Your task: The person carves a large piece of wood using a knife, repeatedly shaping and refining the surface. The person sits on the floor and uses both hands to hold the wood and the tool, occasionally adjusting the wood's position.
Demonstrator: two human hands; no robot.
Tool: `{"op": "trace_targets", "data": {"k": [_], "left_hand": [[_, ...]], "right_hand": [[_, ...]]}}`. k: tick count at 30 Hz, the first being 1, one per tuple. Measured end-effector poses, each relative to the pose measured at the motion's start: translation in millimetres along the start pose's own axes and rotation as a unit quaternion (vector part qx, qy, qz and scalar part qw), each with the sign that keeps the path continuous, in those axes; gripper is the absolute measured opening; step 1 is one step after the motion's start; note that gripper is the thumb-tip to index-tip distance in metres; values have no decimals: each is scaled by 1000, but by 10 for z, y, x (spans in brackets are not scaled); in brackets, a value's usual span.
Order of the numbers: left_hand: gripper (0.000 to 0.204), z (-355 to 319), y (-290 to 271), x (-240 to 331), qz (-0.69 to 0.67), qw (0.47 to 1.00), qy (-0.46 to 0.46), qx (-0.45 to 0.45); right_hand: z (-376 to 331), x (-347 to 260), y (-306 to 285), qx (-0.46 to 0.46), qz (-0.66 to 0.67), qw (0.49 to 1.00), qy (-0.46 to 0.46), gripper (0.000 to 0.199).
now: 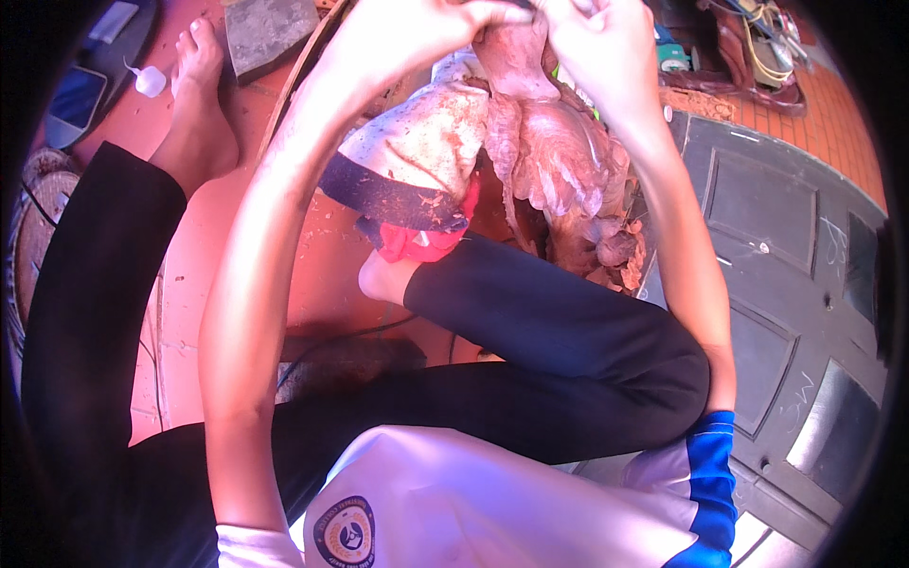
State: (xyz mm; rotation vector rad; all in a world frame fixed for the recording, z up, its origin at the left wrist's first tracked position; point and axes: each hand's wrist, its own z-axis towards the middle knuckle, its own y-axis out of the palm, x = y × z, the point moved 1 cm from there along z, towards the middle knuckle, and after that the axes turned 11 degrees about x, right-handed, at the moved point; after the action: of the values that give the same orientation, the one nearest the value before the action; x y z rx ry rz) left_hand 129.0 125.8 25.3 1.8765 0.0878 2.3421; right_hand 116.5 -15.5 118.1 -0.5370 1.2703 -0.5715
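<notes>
Both hands are raised at the top edge, meeting over the upper end of a reddish-brown carved wooden piece (559,151) with folded, wavy relief. My left hand (431,24) has its thumb and fingers drawn together at the top of the carving. My right hand (601,43) is curled just beside it, fingers closed. The frame edge cuts off part of both hands, so what they pinch is hidden. Against the carving's left side lies a dirty white cloth (417,133) with a dark band and a red part, over my bent leg's foot.
A grey panelled door (767,246) lies at the right. Wood shavings (630,270) gather by the carving's base. At the upper left are a grey stone block (270,38), a small white bottle (149,80) and a phone (78,99). Cables and tools (757,47) sit at the upper right.
</notes>
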Motion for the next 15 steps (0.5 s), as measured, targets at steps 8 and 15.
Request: {"op": "trace_targets", "data": {"k": [8,15], "left_hand": [[73,60,-19,-36,17,999,42,-9],[76,179,-36,1,-2,997,-30,-65]], "right_hand": [[95,-56,-76,-18,-89,995,40,16],[151,89,-130,-34,-13,999,-8,14]]}}
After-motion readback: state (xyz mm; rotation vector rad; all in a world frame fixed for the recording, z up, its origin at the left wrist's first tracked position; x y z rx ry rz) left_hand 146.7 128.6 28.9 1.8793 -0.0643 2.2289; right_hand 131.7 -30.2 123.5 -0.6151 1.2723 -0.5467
